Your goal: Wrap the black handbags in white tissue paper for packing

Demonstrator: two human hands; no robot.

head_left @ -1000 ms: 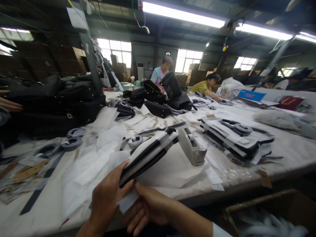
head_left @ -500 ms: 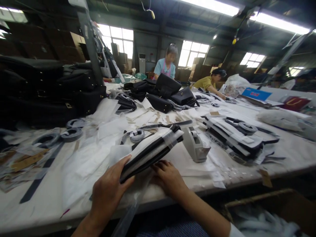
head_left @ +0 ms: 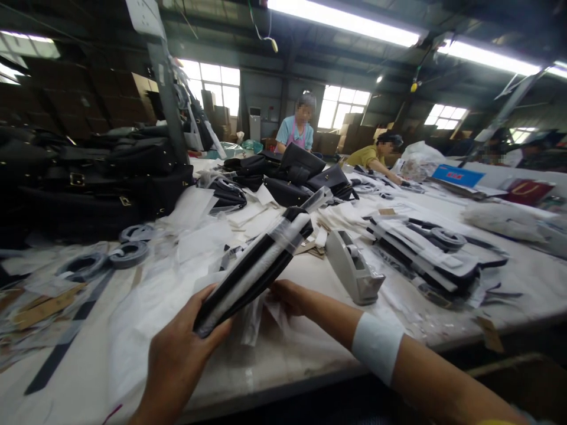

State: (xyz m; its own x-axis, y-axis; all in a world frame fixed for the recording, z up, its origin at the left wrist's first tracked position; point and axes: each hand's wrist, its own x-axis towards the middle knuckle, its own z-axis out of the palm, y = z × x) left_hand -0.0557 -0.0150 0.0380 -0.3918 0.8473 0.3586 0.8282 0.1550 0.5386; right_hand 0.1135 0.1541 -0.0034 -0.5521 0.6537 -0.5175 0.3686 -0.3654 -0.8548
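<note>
My left hand (head_left: 186, 336) grips the near end of a flat black bag (head_left: 257, 265) with white padding along it and clear plastic around it. The bag is tilted, its far end raised off the table. My right hand (head_left: 287, 296) is behind and below the bag, closed on clear plastic film (head_left: 253, 319) that hangs from it; its fingertips are partly hidden. A white band (head_left: 378, 347) circles my right forearm. Just right of the bag stands a grey tape dispenser (head_left: 354, 268).
Flat black pieces with white padding (head_left: 436, 254) lie stacked on the right. Rolled grey straps (head_left: 128, 254) and brown tags (head_left: 48, 306) are on the left. Black bags (head_left: 292, 171) are heaped at the back, larger ones (head_left: 88, 177) piled far left. Two co-workers (head_left: 296, 130) stand across the table.
The bag's far end has swung up and left, tilting more steeply. My right hand has closed on the film, and my right forearm reaches farther in, showing the white band.
</note>
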